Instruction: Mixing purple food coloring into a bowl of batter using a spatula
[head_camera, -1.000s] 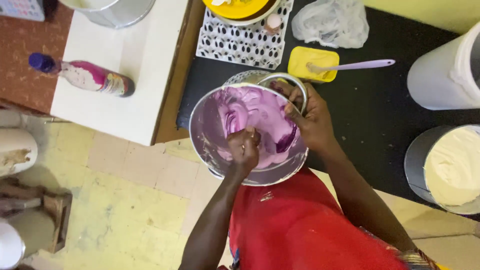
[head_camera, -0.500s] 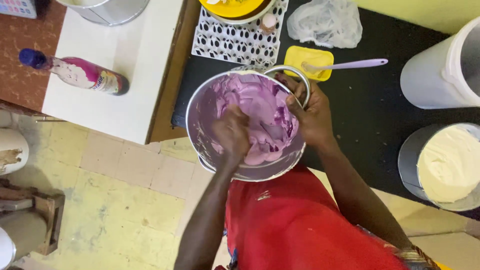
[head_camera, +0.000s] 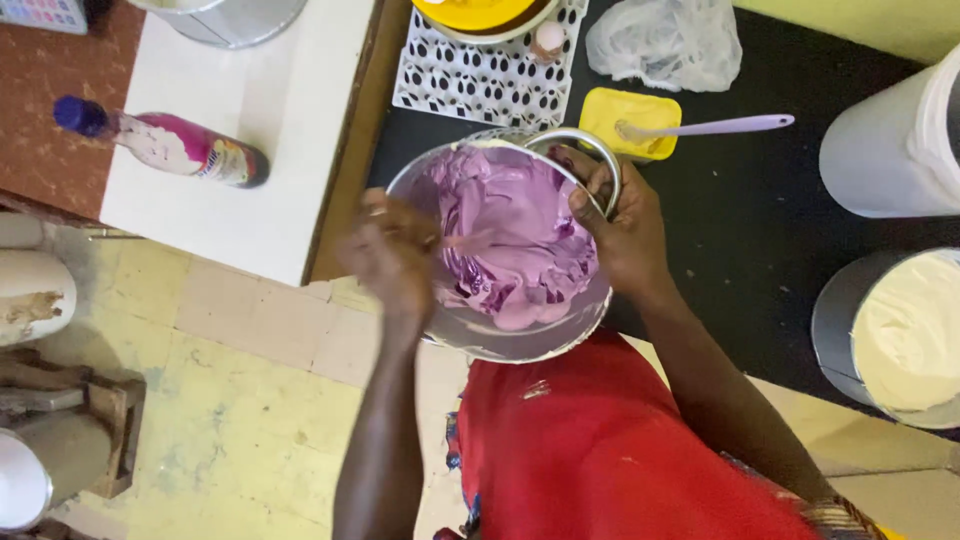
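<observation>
So the metal bowl (head_camera: 500, 340) sits at the near edge of the black surface (head_camera: 760, 260), pretty much dead centre of the view, and it's full of purple cream (head_camera: 515, 245) that's thick and swirled up. The right hand (head_camera: 625, 225) is at about 3 o'clock on the bowl, fingers (head_camera: 585, 195) curled over the rim and pinching it tight, thumb side on the outside wall. The left hand (head_camera: 390, 255) is at roughly 9 o'clock over the bowl's edge and it's motion-blurred; the fingers look closed around something thin that pokes into the cream, but honestly I can't tell what the tool is or how tight the grip is.

Around it: at 12 o'clock from the bowl there's a white tray with black spots (head_camera: 480, 85) with a yellow lid (head_camera: 480, 15) on top. At 1 o'clock a small yellow dish (head_camera: 640, 110) with a lilac spoon (head_camera: 720, 126) resting in it, and a crumpled clear plastic bag (head_camera: 660, 40) beyond that. Way over at 3 o'clock a big white bucket (head_camera: 890, 150), and at 4 o'clock a metal pot of pale cream (head_camera: 905, 340). At 10 o'clock, on the white surface (head_camera: 270, 120), a bottle with a blue cap (head_camera: 160, 145) lies on its side
</observation>
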